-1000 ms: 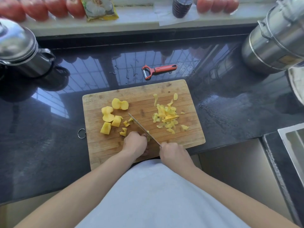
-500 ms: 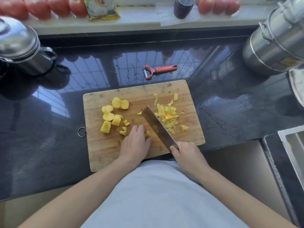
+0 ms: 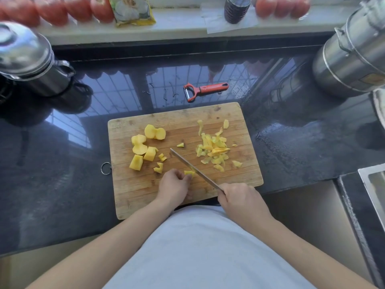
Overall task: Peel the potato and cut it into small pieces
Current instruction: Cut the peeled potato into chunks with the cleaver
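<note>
Wooden board (image 3: 145, 197) near-edge: hands pinch potato bit (image 3: 189, 173), grip knife (image 3: 193, 168).

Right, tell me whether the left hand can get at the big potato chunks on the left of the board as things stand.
Probably yes. The left hand pinches a small potato piece against the knife, but the big potato chunks lie on its own side of the blade, with only bare cutting board and small bits between.

No legible text anywhere; print on the yellow packet (image 3: 133, 11) perhaps too blurred.
</note>
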Action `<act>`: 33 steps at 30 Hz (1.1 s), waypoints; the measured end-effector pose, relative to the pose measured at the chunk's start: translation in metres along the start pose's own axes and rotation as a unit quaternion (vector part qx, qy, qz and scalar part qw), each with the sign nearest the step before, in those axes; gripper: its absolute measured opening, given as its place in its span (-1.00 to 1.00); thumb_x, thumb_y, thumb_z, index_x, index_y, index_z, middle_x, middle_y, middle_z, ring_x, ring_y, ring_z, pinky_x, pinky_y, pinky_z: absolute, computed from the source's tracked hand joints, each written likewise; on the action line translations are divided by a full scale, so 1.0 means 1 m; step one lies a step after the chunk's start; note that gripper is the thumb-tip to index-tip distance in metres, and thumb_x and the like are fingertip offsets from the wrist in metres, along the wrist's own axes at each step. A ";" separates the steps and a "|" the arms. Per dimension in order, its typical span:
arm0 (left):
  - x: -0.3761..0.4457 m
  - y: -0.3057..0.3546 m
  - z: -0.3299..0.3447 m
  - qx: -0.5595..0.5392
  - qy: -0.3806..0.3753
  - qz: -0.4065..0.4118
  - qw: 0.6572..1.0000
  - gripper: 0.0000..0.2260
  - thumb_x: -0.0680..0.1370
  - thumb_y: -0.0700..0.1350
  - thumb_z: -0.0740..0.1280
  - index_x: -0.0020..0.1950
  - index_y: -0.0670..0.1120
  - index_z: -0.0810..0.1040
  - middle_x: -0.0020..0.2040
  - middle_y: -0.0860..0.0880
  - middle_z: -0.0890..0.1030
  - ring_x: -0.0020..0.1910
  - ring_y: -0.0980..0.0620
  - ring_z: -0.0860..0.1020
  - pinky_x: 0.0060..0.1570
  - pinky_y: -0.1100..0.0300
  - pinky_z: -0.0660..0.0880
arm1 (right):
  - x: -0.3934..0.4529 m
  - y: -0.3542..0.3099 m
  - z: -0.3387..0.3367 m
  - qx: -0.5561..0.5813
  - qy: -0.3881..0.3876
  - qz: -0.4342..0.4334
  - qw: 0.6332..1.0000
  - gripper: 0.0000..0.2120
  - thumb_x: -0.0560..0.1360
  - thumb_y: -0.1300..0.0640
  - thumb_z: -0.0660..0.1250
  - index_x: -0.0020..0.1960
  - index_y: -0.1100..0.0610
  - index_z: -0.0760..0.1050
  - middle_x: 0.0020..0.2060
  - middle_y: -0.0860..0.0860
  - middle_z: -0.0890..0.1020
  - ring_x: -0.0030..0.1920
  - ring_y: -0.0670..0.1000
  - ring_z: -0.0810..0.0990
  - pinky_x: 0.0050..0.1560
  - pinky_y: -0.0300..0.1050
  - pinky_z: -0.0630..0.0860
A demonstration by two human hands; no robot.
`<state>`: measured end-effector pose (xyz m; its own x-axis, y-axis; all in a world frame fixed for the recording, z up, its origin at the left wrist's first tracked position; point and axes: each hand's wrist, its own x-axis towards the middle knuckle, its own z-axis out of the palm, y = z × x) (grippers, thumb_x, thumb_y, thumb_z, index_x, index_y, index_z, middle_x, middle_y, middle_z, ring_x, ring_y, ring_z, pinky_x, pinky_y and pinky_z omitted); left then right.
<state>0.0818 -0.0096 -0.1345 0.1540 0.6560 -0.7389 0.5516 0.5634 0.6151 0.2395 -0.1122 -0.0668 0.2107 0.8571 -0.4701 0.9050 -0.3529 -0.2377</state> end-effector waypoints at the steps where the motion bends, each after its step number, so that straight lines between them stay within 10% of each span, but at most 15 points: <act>1: 0.002 0.000 0.002 -0.003 -0.002 -0.004 1.000 -0.77 0.66 -0.07 0.39 0.01 -0.25 0.53 -0.17 -0.21 0.71 -0.41 -0.04 0.68 -0.16 -0.15 0.70 | 0.000 0.000 0.001 -0.010 -0.005 -0.004 1.000 -0.71 0.65 0.01 0.12 -0.21 0.08 0.36 -0.35 -0.01 0.49 -0.30 0.18 0.47 -0.31 0.03 0.40; 18: 0.010 -0.002 0.001 0.046 -0.003 0.024 0.999 -0.81 0.60 -0.16 0.32 -0.10 -0.21 0.67 -0.32 -0.07 0.72 -0.30 -0.07 0.72 -0.12 -0.11 0.70 | -0.010 -0.003 0.003 -0.102 -0.021 -0.021 0.994 -0.85 0.61 0.15 0.15 -0.14 0.09 0.30 -0.18 0.12 0.64 -0.23 0.25 0.58 -0.38 -0.04 0.21; 25: 0.008 -0.002 -0.001 0.053 0.002 0.039 0.998 -0.81 0.62 -0.19 0.31 -0.11 -0.20 0.68 -0.29 -0.07 0.72 -0.32 -0.08 0.72 -0.19 -0.12 0.70 | -0.007 0.004 0.017 -0.123 0.010 -0.022 0.992 -0.59 0.01 0.23 0.63 -0.49 0.09 0.36 -0.67 0.00 0.36 -0.74 0.14 0.31 -0.58 -0.23 -0.01; 33: 0.005 -0.003 -0.003 0.067 0.002 0.065 0.996 -0.81 0.63 -0.20 0.32 -0.13 -0.16 0.67 -0.30 -0.07 0.72 -0.32 -0.11 0.71 -0.21 -0.11 0.70 | -0.008 0.001 0.019 -0.177 0.007 -0.005 0.984 -0.67 0.20 0.21 0.58 -0.38 0.10 0.39 -0.56 0.04 0.49 -0.62 0.19 0.48 -0.52 -0.22 -0.01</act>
<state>0.0785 -0.0062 -0.1389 0.2281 0.7219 -0.6533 0.6311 0.4013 0.6638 0.2315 -0.1260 -0.0792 0.2045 0.8661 -0.4562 0.9785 -0.1943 0.0697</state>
